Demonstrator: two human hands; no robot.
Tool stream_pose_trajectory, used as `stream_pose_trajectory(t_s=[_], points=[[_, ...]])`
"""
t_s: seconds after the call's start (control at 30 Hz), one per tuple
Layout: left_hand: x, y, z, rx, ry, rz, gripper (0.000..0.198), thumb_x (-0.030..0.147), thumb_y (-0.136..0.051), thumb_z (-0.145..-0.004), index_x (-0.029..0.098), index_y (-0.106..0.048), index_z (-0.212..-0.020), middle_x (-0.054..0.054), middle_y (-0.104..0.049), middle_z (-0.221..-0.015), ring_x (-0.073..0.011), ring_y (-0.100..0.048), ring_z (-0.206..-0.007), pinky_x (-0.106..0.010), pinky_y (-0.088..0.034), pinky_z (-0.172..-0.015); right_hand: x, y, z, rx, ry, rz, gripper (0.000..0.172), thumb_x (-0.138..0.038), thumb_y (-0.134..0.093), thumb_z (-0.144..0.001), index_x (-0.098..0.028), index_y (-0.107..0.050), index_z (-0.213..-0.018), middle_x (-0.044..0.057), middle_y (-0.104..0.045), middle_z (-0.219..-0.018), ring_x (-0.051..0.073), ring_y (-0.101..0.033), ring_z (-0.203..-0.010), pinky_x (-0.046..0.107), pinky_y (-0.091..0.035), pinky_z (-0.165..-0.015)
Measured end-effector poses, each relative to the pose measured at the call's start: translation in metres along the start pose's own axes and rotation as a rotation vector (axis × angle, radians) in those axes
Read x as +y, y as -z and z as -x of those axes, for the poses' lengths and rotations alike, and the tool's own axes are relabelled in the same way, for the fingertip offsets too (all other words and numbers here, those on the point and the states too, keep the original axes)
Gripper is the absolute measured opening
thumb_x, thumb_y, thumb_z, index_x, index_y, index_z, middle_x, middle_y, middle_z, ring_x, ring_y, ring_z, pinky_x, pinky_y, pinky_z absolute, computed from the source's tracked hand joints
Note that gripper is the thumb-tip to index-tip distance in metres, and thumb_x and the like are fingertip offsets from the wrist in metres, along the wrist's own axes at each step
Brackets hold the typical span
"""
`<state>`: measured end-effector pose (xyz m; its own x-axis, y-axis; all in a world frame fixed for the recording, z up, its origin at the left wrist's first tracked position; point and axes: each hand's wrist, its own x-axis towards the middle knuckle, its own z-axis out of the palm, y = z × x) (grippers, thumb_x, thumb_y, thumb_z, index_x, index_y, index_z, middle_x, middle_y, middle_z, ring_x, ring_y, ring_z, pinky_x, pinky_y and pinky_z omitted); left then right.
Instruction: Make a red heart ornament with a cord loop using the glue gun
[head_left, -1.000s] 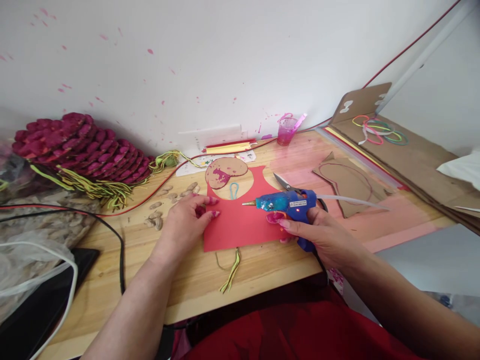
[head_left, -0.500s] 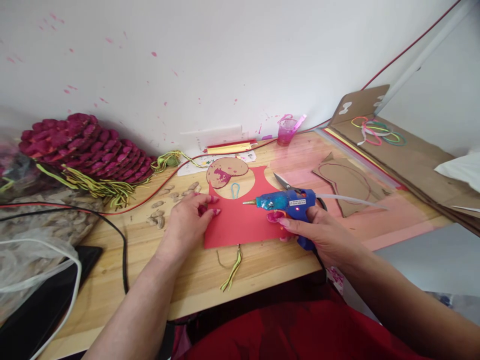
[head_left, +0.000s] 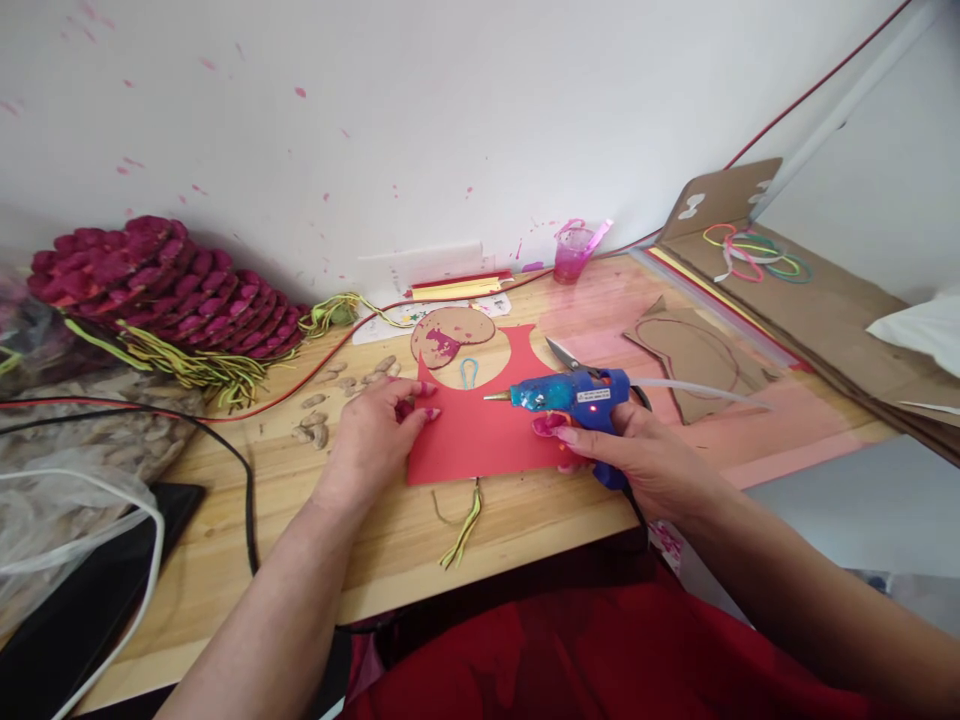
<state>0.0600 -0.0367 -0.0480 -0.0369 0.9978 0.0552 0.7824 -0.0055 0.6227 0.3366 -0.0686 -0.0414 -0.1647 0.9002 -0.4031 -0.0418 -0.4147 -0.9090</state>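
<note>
My right hand (head_left: 645,462) grips a blue hot glue gun (head_left: 574,397), its nozzle pointing left over a red paper cut-out (head_left: 480,440) that lies on the wooden table (head_left: 390,540). My left hand (head_left: 373,437) rests at the red paper's left edge, fingers curled and pressing on it. A small blue cord loop (head_left: 469,372) lies in the notch at the paper's top. A brown cardboard disc (head_left: 450,333) with a magenta patch sits just behind it. Yellow-green strings (head_left: 461,525) stick out from under the paper's front edge.
Scissors (head_left: 566,357) lie behind the glue gun. Peanut shells (head_left: 322,405) are scattered left of my hand. A pile of magenta pieces (head_left: 165,290) sits at the far left, with black and red cables (head_left: 225,450) near it. Cardboard sheets (head_left: 697,355) and a pink cup (head_left: 571,252) lie to the right.
Almost nothing has moved. The head view has shifted slightly, and the glue gun stays over the red paper with both hands in the same places.
</note>
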Motion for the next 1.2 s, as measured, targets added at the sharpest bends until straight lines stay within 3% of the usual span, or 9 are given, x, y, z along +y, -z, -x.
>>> stream_pose_trajectory(t_s=[0.13,0.37,0.7,1.03,1.2], points=[[-0.0028,-0.0002,0.0004,0.006,-0.013,-0.001,0.026,0.032,-0.067,-0.080,0.023,-0.075,-0.103,-0.002,-0.067,-0.088,-0.0161,-0.058,-0.067,-0.034,-0.050,-0.072,-0.0011,-0.0012,0.0014,0.001,0.012,0.000,0.035,-0.039,-0.087,-0.066,-0.022,-0.076,-0.095,0.005,-0.076,-0.101,0.016,-0.065,-0.075,0.031,-0.053,-0.070],[-0.0022,0.0003,0.0013,0.004,-0.022,-0.013,0.027,0.032,-0.066,-0.080,0.023,-0.075,-0.105,-0.003,-0.068,-0.094,-0.0159,-0.058,-0.069,-0.034,-0.049,-0.072,-0.0013,-0.0015,0.0040,0.016,0.021,0.077,0.037,-0.043,-0.085,-0.068,-0.023,-0.076,-0.098,0.002,-0.074,-0.085,0.016,-0.064,-0.070,0.030,-0.049,-0.066],[0.0006,-0.0002,0.0018,0.018,-0.035,-0.048,0.026,0.029,-0.066,-0.080,0.022,-0.075,-0.103,-0.003,-0.069,-0.093,-0.0156,-0.058,-0.067,-0.033,-0.051,-0.075,-0.0037,-0.0006,0.0044,-0.006,-0.003,0.213,0.043,-0.050,-0.082,-0.070,-0.020,-0.076,-0.100,0.004,-0.072,-0.078,0.016,-0.060,-0.067,0.027,-0.037,-0.053],[-0.0021,-0.0026,0.0028,0.021,-0.050,-0.048,0.024,0.030,-0.066,-0.082,0.024,-0.075,-0.103,-0.002,-0.068,-0.091,-0.0155,-0.059,-0.066,-0.033,-0.052,-0.075,-0.0086,-0.0014,0.0060,-0.014,0.022,0.325,0.042,-0.053,-0.079,-0.071,-0.020,-0.077,-0.096,0.005,-0.071,-0.075,0.017,-0.059,-0.065,0.028,-0.038,-0.052],[-0.0038,-0.0043,0.0042,0.111,-0.169,-0.123,0.025,0.024,-0.068,-0.081,0.023,-0.074,-0.105,-0.006,-0.063,-0.104,-0.0221,-0.063,-0.091,-0.036,-0.051,-0.087,-0.0085,-0.0011,0.0043,-0.022,0.014,0.335,0.043,-0.054,-0.078,-0.072,-0.020,-0.077,-0.098,0.005,-0.070,-0.077,0.017,-0.059,-0.067,0.027,-0.037,-0.052]])
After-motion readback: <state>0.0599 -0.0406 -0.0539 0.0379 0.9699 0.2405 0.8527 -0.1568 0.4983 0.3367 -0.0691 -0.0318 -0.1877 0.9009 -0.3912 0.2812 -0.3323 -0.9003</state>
